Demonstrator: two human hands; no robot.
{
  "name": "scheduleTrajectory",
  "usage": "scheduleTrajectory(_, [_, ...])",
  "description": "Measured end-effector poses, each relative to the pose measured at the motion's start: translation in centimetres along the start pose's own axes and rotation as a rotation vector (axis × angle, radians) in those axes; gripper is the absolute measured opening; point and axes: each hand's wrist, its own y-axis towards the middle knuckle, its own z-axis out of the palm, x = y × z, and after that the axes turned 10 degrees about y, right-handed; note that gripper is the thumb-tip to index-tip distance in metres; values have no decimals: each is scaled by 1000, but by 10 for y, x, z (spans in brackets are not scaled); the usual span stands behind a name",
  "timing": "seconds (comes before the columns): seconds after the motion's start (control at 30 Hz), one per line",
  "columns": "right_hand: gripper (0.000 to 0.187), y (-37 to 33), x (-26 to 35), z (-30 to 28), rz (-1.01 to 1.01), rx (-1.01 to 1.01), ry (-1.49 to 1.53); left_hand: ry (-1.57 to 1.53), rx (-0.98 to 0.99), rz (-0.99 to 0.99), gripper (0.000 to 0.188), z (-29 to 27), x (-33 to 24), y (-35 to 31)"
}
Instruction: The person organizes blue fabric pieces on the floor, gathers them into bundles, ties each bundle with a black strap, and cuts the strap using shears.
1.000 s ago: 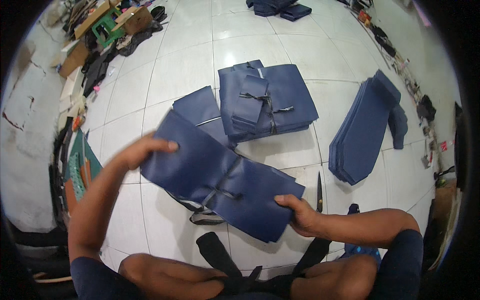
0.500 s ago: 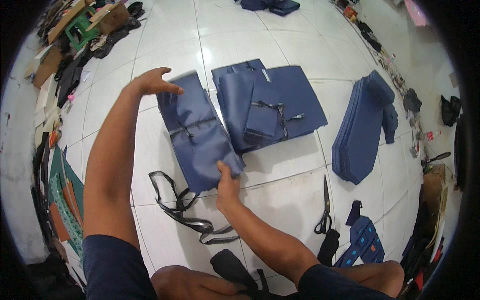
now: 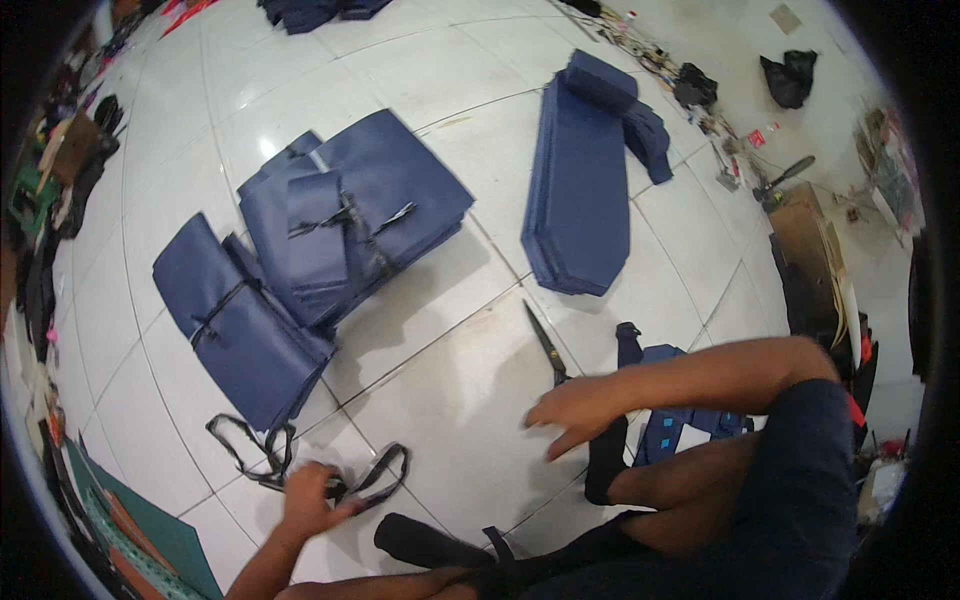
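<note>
My left hand (image 3: 312, 502) is low over a loop of black strap (image 3: 385, 480) on the floor, its thumb and fingers apart around part of the strap. My right hand (image 3: 580, 412) hovers by the black scissors (image 3: 543, 335), fingers spread; it covers the scissors' handles, and only the blades show. Beyond my left hand lies a bundle of dark blue fabric pieces (image 3: 235, 325) tied with a black strip. Against it rests a larger stack of blue pieces (image 3: 395, 165), with a smaller tied bundle (image 3: 318, 225) on top.
A tall stack of long blue panels (image 3: 580, 200) lies at the far right, a rolled piece (image 3: 602, 78) on its top end. Blue patterned pieces (image 3: 660, 440) are partly under my right forearm. Clutter and a cardboard box (image 3: 805, 235) line the right wall; green sheet material (image 3: 190, 550) lies lower left.
Both hands have left the tied blue bundle, which now lies flat. My left hand has come down to the black strap, my right hand across to the scissors. The view has swung right.
</note>
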Motion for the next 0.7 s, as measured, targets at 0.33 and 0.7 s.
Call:
scheduleTrajectory(0.33, [51, -136, -110, -14, 56, -844, 129, -4, 396, 380, 24, 8, -56, 51])
scheduleTrajectory(0.7, [31, -59, -73, -27, -728, -729, 539, -95, 440, 120, 24, -166, -318, 267])
